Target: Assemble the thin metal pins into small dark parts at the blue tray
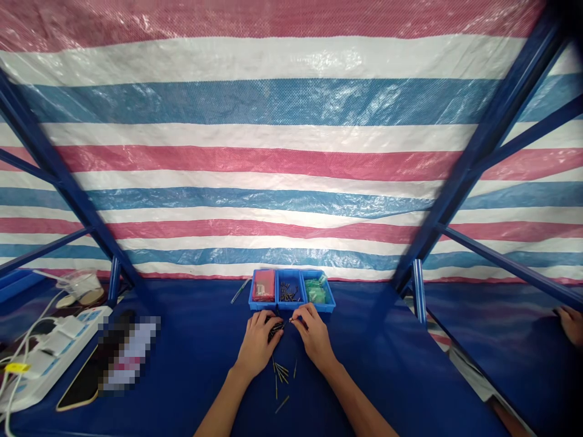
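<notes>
My left hand (258,340) is closed around a bunch of slim dark metal pieces (276,328), which stick out between thumb and fingers. Close by on the right, my right hand (312,331) pinches something tiny at its fingertips, too small to name. Just beyond both hands stands a blue three-part bin (291,306). Its left compartment holds a stack of red plastic bags (264,285), the middle one dark slim metal pieces (288,292), the right one green plastic packets (316,291). Several thin metal pieces (282,372) lie loose on the blue table between my forearms.
A pen (239,291) lies left of the bin. Further left are a white power strip (59,352) with cables, a dark phone (84,376) and a clear plastic cup (84,285). Blue frame posts (455,188) flank the table. Another person's hand (570,325) shows at far right.
</notes>
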### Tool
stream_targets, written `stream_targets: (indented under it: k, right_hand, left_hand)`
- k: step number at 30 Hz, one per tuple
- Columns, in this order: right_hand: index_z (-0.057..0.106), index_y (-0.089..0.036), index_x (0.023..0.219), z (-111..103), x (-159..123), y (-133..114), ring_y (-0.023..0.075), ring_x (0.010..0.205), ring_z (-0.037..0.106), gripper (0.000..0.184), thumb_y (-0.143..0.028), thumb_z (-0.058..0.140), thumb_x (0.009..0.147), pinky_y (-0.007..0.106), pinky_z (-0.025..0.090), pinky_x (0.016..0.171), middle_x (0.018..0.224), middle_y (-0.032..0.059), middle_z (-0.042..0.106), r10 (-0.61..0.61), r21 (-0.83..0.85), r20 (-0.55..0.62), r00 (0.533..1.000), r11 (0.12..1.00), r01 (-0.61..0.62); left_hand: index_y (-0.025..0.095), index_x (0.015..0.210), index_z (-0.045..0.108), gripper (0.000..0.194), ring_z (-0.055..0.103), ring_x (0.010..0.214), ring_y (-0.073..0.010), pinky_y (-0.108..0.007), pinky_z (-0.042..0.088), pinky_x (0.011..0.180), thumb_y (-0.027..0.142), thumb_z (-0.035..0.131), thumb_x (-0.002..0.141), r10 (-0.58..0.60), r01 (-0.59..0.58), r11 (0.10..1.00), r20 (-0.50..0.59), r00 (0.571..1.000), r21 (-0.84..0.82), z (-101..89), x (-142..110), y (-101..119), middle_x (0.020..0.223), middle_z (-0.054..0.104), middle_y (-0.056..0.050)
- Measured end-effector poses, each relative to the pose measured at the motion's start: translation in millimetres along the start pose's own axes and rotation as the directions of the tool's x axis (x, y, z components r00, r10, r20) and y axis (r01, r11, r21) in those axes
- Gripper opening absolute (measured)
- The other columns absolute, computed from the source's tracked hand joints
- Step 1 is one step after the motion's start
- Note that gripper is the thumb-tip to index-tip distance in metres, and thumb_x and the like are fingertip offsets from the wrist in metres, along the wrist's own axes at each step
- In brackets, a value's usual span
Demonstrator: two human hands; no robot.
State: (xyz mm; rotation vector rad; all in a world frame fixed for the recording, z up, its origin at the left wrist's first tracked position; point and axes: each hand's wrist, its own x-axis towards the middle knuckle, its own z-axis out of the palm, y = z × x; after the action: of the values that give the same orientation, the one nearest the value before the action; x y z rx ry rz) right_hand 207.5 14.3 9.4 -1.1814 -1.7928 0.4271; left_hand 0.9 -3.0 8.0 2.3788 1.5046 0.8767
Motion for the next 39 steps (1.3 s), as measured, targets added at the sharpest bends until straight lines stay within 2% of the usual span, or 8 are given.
stream_targets:
  k: [4, 10, 15, 17, 28, 33, 37, 39]
  right_hand:
    - [0.065, -0.026, 0.093, -0.5, 0.4, -0.4, 0.0213, 0.088, 0.067, 0.017, -0.029, 0.053, 0.105, 0.03, 0.053, 0.081, 0.098, 0.0033, 0.066, 0.015, 0.043, 0.019, 1.0, 0.999, -0.016]
    - [0.069, -0.026, 0.099, 1.9, -1.0, 3.5, 0.0157, 0.06, 0.063, 0.023, -0.037, 0.052, 0.108, 0.029, 0.054, 0.068, 0.092, 0.0001, 0.07, 0.087, 0.155, 0.105, 0.991, 0.983, -0.103]
    - [0.072, -0.027, 0.107, 1.8, -1.4, 3.0, 0.0231, 0.089, 0.071, 0.026, -0.041, 0.051, 0.109, 0.033, 0.057, 0.082, 0.105, 0.0061, 0.072, 0.02, 0.089, 0.053, 0.998, 0.996, -0.025]
    - [0.072, -0.027, 0.107, 1.4, -1.2, 3.4, 0.0241, 0.094, 0.07, 0.024, -0.04, 0.052, 0.108, 0.034, 0.057, 0.085, 0.104, 0.0063, 0.071, 0.007, 0.048, 0.034, 0.999, 0.999, -0.008]
    - [0.07, -0.027, 0.097, -2.3, -0.3, 1.4, 0.0228, 0.095, 0.07, 0.02, -0.029, 0.051, 0.106, 0.032, 0.058, 0.085, 0.104, 0.0052, 0.069, 0.003, 0.062, 0.012, 1.0, 0.998, -0.004]
    - [0.073, -0.027, 0.108, 1.0, -2.1, 5.1, 0.0215, 0.083, 0.073, 0.028, -0.041, 0.049, 0.108, 0.026, 0.058, 0.056, 0.103, 0.0056, 0.074, 0.126, 0.238, 0.107, 0.986, 0.96, -0.148]
    - [0.073, -0.025, 0.103, 4.0, -1.5, 5.7, 0.0182, 0.062, 0.067, 0.032, -0.053, 0.059, 0.103, 0.027, 0.056, 0.053, 0.088, 0.0029, 0.073, 0.18, 0.257, 0.068, 0.981, 0.947, -0.191]
    - [0.072, -0.024, 0.099, 3.2, -0.6, 4.0, 0.019, 0.066, 0.066, 0.031, -0.052, 0.06, 0.103, 0.029, 0.058, 0.06, 0.09, 0.0039, 0.072, 0.139, 0.199, 0.028, 0.99, 0.97, -0.142]
  left_hand:
    - [0.033, 0.128, 0.069, 0.024, 0.057, 0.121, -0.0273, -0.045, 0.048, 0.102, 0.032, 0.058, 0.107, 0.001, -0.001, 1.0, 0.001, 1.0, -0.002, -0.5, 0.3, 0.3, 0.127, 0.063, -0.005]
    - [0.031, 0.129, 0.068, 0.024, 0.057, 0.121, -0.0277, -0.046, 0.048, 0.102, 0.032, 0.056, 0.108, 0.003, -0.003, 1.0, 0.01, 1.0, -0.002, 0.1, 0.4, 0.1, 0.127, 0.063, -0.005]
    - [0.031, 0.128, 0.069, 0.024, 0.057, 0.12, -0.0284, -0.047, 0.048, 0.102, 0.033, 0.055, 0.108, 0.009, -0.009, 1.0, 0.007, 1.0, -0.004, 0.1, 0.5, -0.2, 0.127, 0.063, -0.006]
    - [0.031, 0.128, 0.069, 0.024, 0.057, 0.121, -0.0286, -0.047, 0.048, 0.102, 0.034, 0.055, 0.108, 0.008, -0.008, 1.0, -0.001, 1.0, -0.005, 0.0, 0.4, -0.1, 0.127, 0.063, -0.006]
    - [0.032, 0.128, 0.069, 0.024, 0.058, 0.12, -0.0275, -0.045, 0.049, 0.101, 0.034, 0.056, 0.108, 0.008, -0.008, 1.0, -0.004, 1.0, -0.002, -0.8, 0.4, 0.3, 0.126, 0.063, -0.005]
    - [0.033, 0.129, 0.069, 0.025, 0.058, 0.119, -0.0275, -0.045, 0.049, 0.101, 0.034, 0.056, 0.107, 0.015, -0.015, 1.0, -0.008, 1.0, 0.005, 1.4, -0.3, -1.3, 0.126, 0.063, -0.005]
    - [0.032, 0.128, 0.069, 0.025, 0.057, 0.119, -0.0284, -0.046, 0.049, 0.101, 0.034, 0.055, 0.108, 0.019, -0.019, 1.0, -0.008, 1.0, 0.0, 2.1, -0.3, -1.8, 0.127, 0.063, -0.006]
    - [0.032, 0.128, 0.069, 0.025, 0.057, 0.12, -0.0286, -0.047, 0.049, 0.101, 0.035, 0.055, 0.108, 0.013, -0.013, 1.0, -0.003, 1.0, -0.007, 1.9, -0.1, -1.7, 0.127, 0.063, -0.006]
